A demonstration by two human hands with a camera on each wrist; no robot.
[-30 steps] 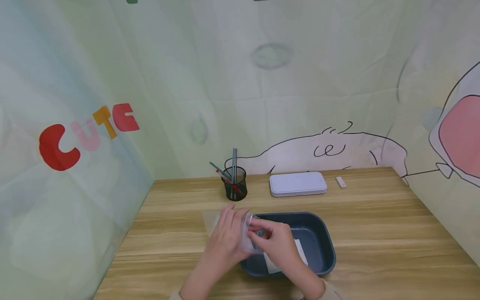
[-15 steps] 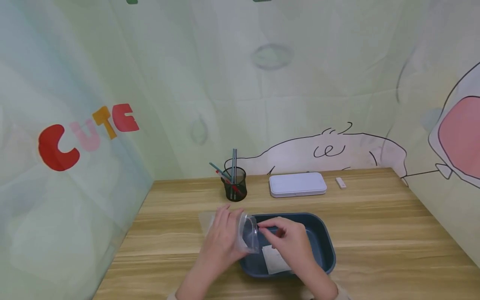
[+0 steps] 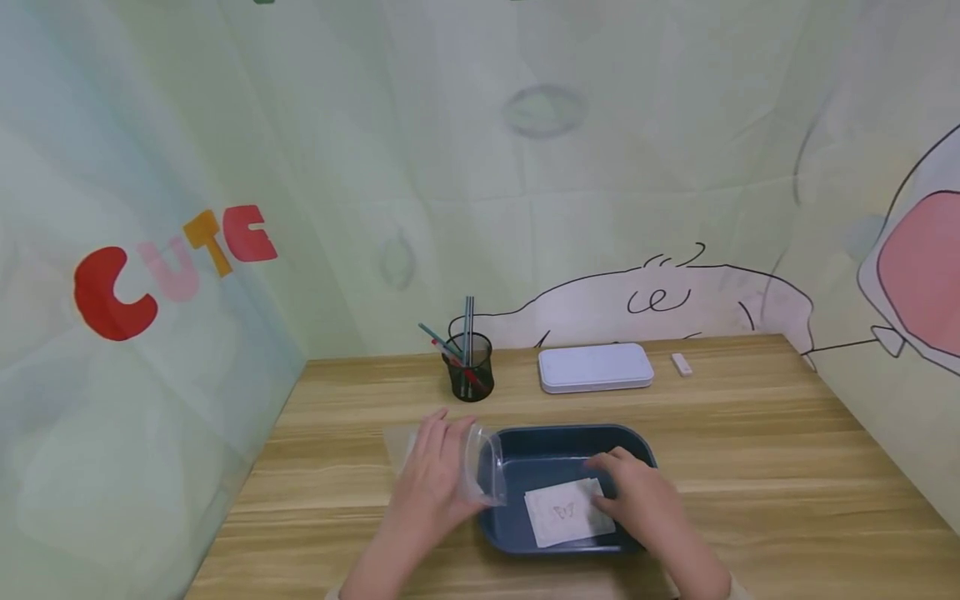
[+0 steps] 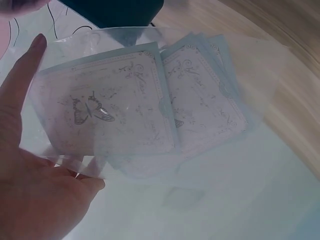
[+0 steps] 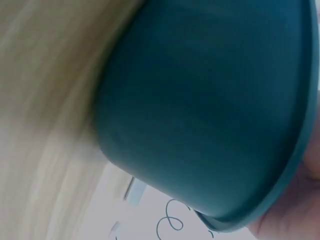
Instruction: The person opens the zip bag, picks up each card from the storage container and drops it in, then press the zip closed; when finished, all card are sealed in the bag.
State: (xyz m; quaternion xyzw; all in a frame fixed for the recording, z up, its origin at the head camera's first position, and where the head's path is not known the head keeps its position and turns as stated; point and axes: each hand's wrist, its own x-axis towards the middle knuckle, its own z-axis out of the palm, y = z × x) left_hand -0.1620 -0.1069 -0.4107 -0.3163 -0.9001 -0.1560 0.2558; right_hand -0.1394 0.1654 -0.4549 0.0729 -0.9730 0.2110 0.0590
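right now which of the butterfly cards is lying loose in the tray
The single card flat on the floor of the blue tray, by the right hand. The others sit inside the clear bag that the left hand holds.

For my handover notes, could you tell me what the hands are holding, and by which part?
The left hand grips a clear plastic bag of cards by its side; the right hand holds nothing.
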